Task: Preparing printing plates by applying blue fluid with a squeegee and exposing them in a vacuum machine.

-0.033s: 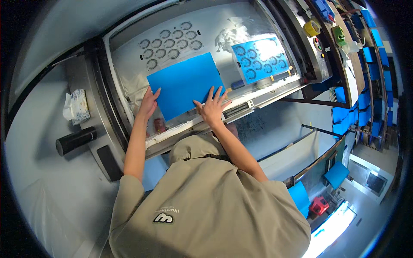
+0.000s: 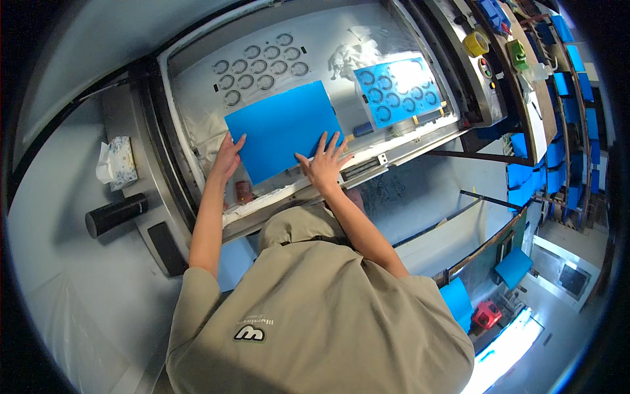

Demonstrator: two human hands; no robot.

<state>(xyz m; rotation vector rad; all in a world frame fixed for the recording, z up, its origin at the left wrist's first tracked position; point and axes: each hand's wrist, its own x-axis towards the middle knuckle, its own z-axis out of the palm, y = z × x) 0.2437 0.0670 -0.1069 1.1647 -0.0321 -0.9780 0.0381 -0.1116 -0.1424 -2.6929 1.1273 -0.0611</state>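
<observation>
Near the front edge of the framed work surface (image 2: 200,49), the plain blue sheet (image 2: 282,128) lies beneath the right hand (image 2: 323,168), whose spread fingers press flat without gripping. The left hand (image 2: 227,160), half open, touches its left edge; whether it pinches is unclear. Nothing has visibly shifted since the earlier picture, suggesting steadying or fine alignment.

glare: patterned blue sheet (image 2: 398,92) | overexposed: lower-right white strip (image 2: 506,360) | rim: dark, distorted
</observation>
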